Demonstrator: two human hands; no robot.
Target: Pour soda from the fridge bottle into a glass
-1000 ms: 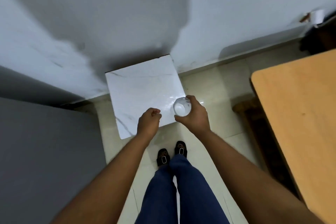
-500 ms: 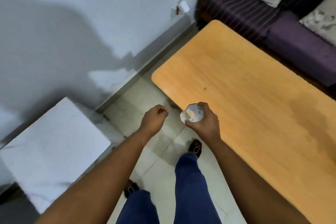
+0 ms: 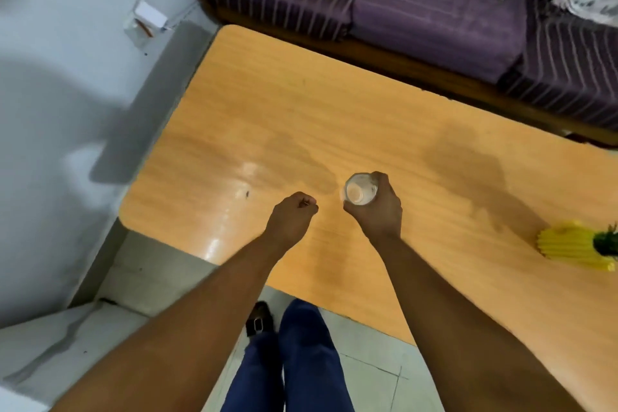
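Glass (image 3: pixel 359 193) is gripped upright in the right hand (image 3: pixel 376 211), mouth facing up, held over the wooden table (image 3: pixel 261 117) near its front edge. Left hand (image 3: pixel 291 218) is curled into a fist w/ nothing in it, just beside the right. Yellow ribbed pot (image 3: pixel 568 246) is seen at the table's right edge; purple sofa (image 3: pixel 418 10) beyond.

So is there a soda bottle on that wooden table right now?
No, the wooden table carries only a yellow pot near its right edge, and the right hand holds a glass above it.
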